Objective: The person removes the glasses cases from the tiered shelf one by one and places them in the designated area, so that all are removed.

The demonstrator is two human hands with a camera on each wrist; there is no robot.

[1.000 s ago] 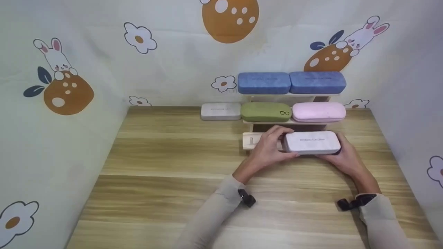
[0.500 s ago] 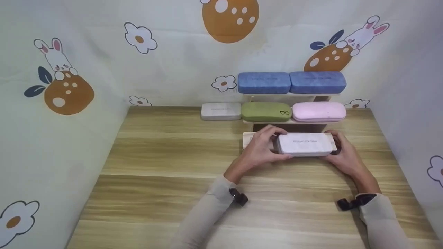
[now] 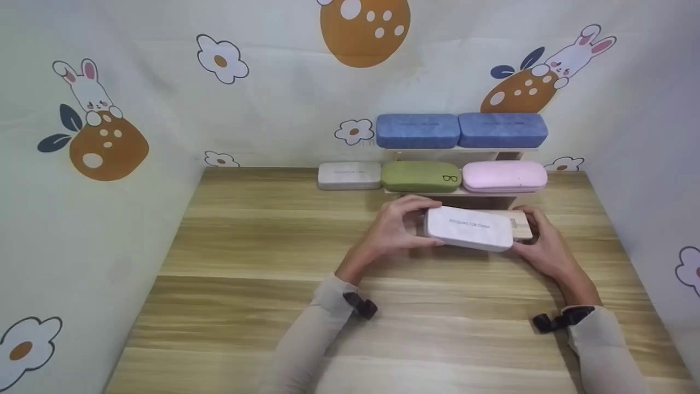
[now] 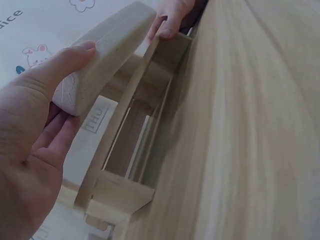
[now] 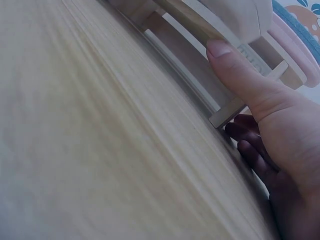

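A white glasses case (image 3: 469, 227) with small printed lettering is tilted over the lowest step of a wooden tiered rack (image 3: 523, 224). My left hand (image 3: 387, 234) grips its left end, thumb on the front side and fingers at the back. In the left wrist view the case (image 4: 112, 52) is raised off the step at that end. My right hand (image 3: 547, 249) holds the right end of the lowest step, its thumb (image 5: 235, 62) pressed on the board's front edge and its other fingers curled around the end, partly hidden.
Two blue glasses cases (image 3: 418, 131) stand on the top step. A green case (image 3: 420, 177) and a pink case (image 3: 504, 176) lie on the middle step, with a small grey-white case (image 3: 349, 176) beside them. Patterned cloth walls (image 3: 273, 109) enclose the wooden table (image 3: 246, 246).
My left hand has moved left with the white case, which has slid away from my right hand and turned slightly. The right hand stays at the step's right end, now exposed.
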